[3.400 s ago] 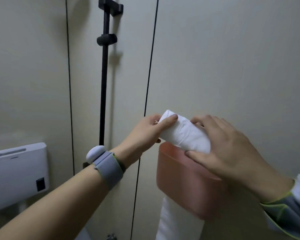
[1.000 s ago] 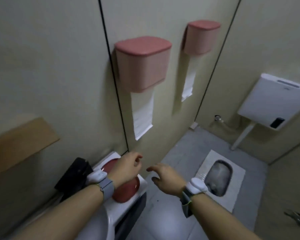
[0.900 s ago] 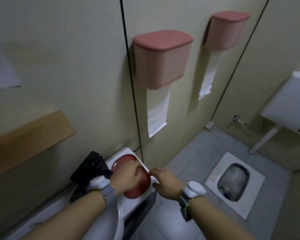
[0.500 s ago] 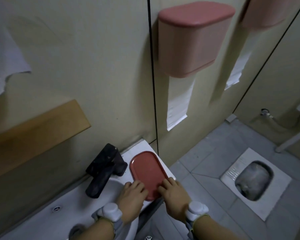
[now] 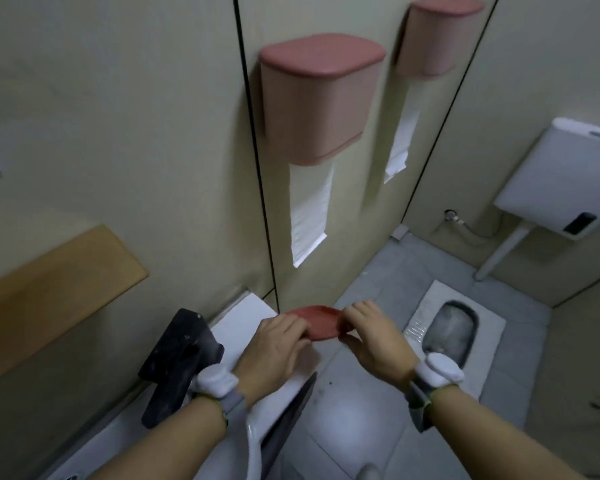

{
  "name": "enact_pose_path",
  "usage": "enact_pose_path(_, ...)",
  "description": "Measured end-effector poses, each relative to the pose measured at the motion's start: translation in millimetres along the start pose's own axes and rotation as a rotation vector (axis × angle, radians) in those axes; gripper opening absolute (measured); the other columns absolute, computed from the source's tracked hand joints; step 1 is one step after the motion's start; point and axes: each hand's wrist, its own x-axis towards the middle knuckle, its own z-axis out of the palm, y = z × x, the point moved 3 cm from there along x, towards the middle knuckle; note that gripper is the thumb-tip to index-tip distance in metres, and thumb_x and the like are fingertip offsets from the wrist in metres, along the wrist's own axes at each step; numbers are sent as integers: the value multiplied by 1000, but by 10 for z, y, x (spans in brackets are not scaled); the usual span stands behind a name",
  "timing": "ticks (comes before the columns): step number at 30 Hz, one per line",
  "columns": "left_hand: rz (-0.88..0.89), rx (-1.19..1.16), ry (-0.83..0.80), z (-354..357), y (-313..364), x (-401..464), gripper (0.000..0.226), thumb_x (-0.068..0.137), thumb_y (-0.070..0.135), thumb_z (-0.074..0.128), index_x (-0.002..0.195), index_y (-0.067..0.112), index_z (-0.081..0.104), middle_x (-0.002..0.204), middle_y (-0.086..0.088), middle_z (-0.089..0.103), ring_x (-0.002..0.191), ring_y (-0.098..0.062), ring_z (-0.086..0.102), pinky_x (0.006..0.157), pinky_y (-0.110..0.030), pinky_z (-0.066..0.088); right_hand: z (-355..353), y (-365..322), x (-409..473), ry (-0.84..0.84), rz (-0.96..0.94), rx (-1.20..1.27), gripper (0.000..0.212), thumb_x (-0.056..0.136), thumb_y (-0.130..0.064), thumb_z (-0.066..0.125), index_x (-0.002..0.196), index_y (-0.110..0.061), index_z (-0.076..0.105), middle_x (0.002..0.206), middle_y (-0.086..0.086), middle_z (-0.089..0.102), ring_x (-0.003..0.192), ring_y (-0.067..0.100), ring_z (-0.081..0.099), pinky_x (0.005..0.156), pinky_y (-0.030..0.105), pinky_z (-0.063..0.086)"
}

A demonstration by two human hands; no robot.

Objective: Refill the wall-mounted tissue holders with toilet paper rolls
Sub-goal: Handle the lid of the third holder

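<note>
The left hand (image 5: 274, 344) and the right hand (image 5: 374, 337) each pinch one end of a red lid (image 5: 315, 323), fingers curled over its rim, so the lid is carried level between them just above the corner of the white sink (image 5: 236, 323). A grip at both ends keeps the shallow lid from tipping and probably prepares it for seating on a holder. The near pink holder (image 5: 317, 98) on the wall already carries a cap, and a strip of toilet paper (image 5: 309, 216) hangs from its underside; the far pink holder (image 5: 433, 36) is likewise capped, with its own paper strip (image 5: 400, 140) hanging. Which holder the lid belongs to cannot be told. A black tap (image 5: 177, 362) stands just beside the left wrist, so clearance on that side is tight. The sink edge lies directly below the lid. Open room exists to the right, above the grey floor (image 5: 343, 431) and squat toilet (image 5: 454, 330), and upward along the wall toward the holders.
</note>
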Motion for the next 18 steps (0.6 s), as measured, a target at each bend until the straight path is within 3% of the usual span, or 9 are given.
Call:
enact_pose_path(3,-9,-266,116,-212,210,405,11,93,21,63,103,19,59,99,5,62,94,-13,59,85,-26,48,-532,50,-3,131,72,-9,15,85,-20,70,91,-22,57,88,-8,57,82,14,49,70,32,44)
enact_pose_path(5,11,-401,134,-347,404,658,20,89,22,70,106,22,60,101,8,63,95,-5,60,86,-16,48,-879,72,-91,210,139,-13,15,86,-23,70,92,-25,56,86,-10,56,80,14,49,70,35,46)
enact_pose_path(10,194,-475,156,-615,1035,1191,31,83,10,72,110,24,63,99,7,66,92,-2,60,83,-8,44,-1745,147,-477,432,254,83,21,85,-19,73,94,-28,57,90,-7,61,84,16,58,73,36,54)
enact_pose_path(13,249,-598,163,-729,1480,1419,38,83,12,75,116,25,60,96,7,65,92,-5,64,84,-11,49,-2189,138,-812,568,301,157,26,83,-16,76,91,-31,57,88,-9,62,84,12,61,72,28,53)
enact_pose_path(18,459,-620,152,-790,2246,1669,24,83,4,74,104,15,68,95,4,67,90,-7,65,82,-19,52,-2761,161,-1431,747,337,233,21,82,-6,75,92,-19,63,86,-7,65,84,17,63,72,35,55)
